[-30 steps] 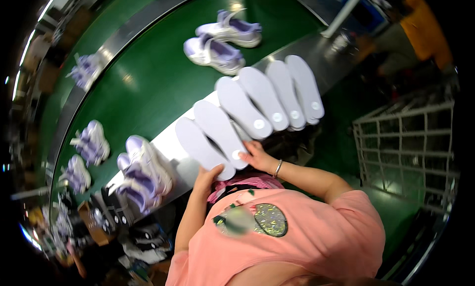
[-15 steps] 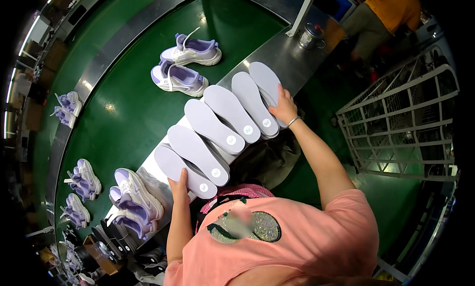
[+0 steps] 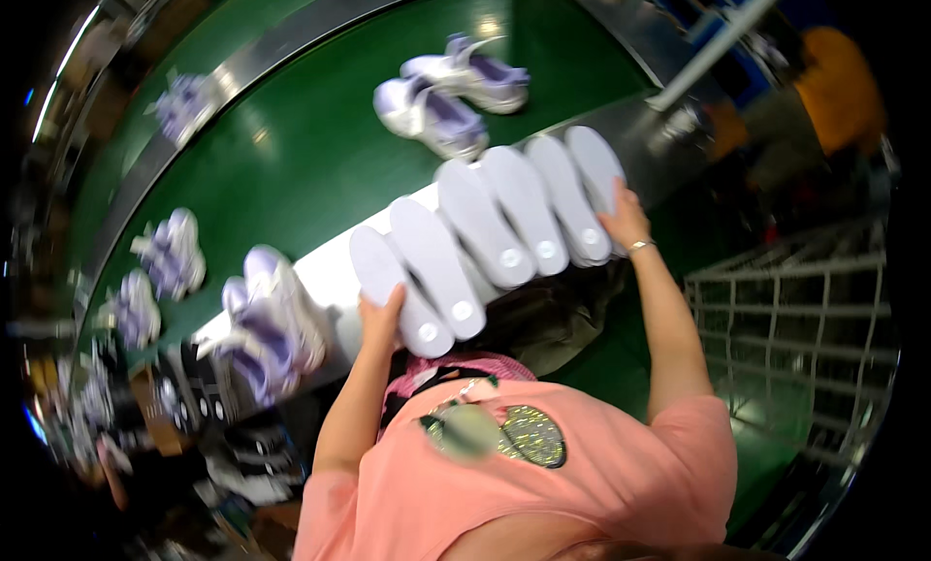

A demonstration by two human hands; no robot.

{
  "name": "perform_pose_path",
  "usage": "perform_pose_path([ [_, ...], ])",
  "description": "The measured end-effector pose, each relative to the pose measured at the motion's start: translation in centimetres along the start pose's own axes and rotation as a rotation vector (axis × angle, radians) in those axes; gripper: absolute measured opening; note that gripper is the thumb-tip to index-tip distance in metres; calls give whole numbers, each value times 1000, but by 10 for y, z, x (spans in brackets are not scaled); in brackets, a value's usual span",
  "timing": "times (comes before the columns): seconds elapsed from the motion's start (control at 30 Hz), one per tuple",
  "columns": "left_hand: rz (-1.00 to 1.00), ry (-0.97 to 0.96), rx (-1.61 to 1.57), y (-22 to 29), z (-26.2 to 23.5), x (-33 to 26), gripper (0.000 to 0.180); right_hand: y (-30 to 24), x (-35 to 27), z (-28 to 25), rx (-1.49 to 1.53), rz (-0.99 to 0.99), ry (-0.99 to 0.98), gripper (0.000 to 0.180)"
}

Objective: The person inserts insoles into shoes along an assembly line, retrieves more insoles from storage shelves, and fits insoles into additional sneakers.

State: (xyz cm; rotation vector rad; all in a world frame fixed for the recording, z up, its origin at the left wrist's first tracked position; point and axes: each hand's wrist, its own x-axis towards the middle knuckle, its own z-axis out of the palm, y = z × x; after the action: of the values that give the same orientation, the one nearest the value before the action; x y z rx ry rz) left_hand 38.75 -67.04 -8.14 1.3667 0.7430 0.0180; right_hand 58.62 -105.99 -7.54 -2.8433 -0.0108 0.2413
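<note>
At the centre of the view, seen from above the person's head, a row of six white shoe insoles (image 3: 490,236) lies fanned and overlapping on a pale worktop (image 3: 325,270) that runs from about eight o'clock up toward two o'clock. The left hand (image 3: 381,314) rests at the seven-o'clock end of the row, its fingers laid flat against the lower edge of the end insole (image 3: 400,291); this grip is open and pressing, not clasped around anything. The right hand (image 3: 626,217), with a thin bracelet at the wrist, sits at the three-o'clock end, palm and fingers spread flat against the last insole (image 3: 599,173), likewise open. Both bare forearms rise from a pink shirt (image 3: 582,483) at six o'clock.

Beyond the worktop, toward twelve o'clock, a green conveyor belt (image 3: 291,154) carries a pair of white and purple sneakers (image 3: 451,96). More such sneakers lie at nine o'clock (image 3: 170,256), and another pair (image 3: 267,319) sits on the worktop just beside the left hand, at eight o'clock. A wire cage (image 3: 795,319) stands at four o'clock. A second person in an orange top (image 3: 839,91) is at two o'clock, blurred.
</note>
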Motion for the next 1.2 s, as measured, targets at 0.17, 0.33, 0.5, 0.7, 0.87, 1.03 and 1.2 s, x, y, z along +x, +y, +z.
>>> perform_pose_path([
  [0.17, 174, 98, 148, -9, 11, 13, 62, 34, 10, 2, 65, -200, 115, 70],
  [0.33, 69, 102, 161, -11, 6, 10, 76, -10, -12, -30, -97, -137, 339, 46],
  [0.5, 74, -40, 215, -5, -49, -14, 62, -159, -107, -40, 446, -336, 120, 34],
  [0.7, 692, 131, 425, 70, -191, -59, 16, -297, -170, 55, 38, -566, 53, 34],
  [0.87, 564, 401, 255, 35, -290, -44, 22, -331, -170, 78, -153, -347, 110, 35],
  [1.03, 301, 211, 144, 13, -298, -10, 54, -334, -171, 75, -62, -243, 132, 31],
  [1.2, 204, 48, 135, 28, -285, 3, 54, -356, -181, 58, 190, -423, 219, 29],
])
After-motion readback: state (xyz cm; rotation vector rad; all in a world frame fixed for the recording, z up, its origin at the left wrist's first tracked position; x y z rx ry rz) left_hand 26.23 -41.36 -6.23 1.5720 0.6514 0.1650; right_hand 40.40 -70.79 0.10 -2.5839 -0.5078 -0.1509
